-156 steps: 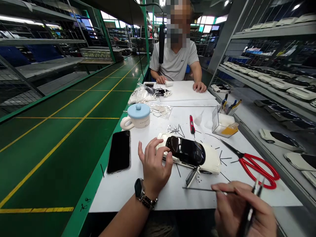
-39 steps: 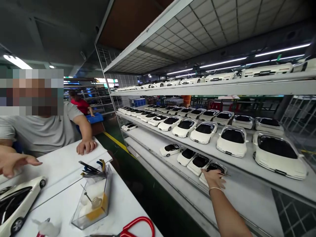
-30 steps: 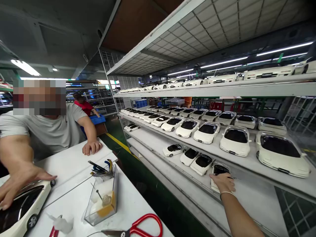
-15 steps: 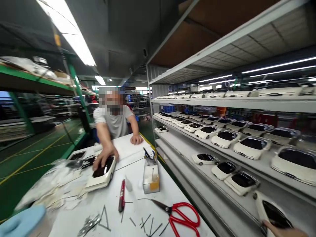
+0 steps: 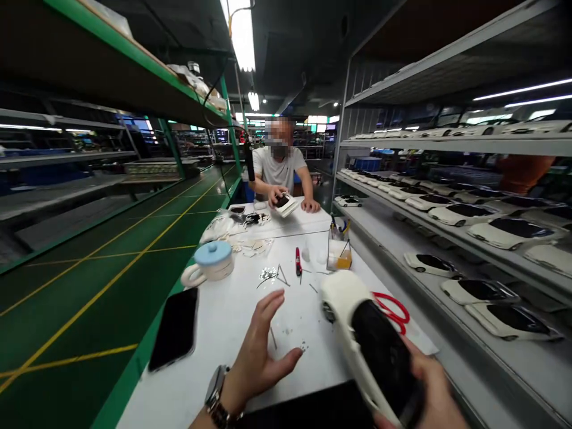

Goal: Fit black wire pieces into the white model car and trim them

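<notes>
The white model car (image 5: 379,345), over at the shelf rack (image 5: 379,229) half a second ago, has been brought across and is now held up above the desk (image 5: 214,351). The right hand (image 5: 431,381) has its fingers curled around the near end of the car; some fingers are hidden and the area is blurred. The car slants away from them, its far end pointing forward and left, black roof facing up. The left hand (image 5: 257,357) holds nothing: its fingers are spread well apart from the thumb, above the desk, with the car off to their right and not touching.

Just beyond the right fingers, the red handles of scissors (image 5: 406,311) show from behind the car. Left of the left fingers lies a dark phone (image 5: 175,328), and beyond it stands a mug (image 5: 221,271) with a blue lid. Ahead of the left fingers are black strips (image 5: 280,276) and a red cutter (image 5: 298,262). Farthest forward, a co-worker (image 5: 272,170) grips a second car (image 5: 286,205), tilted.
</notes>
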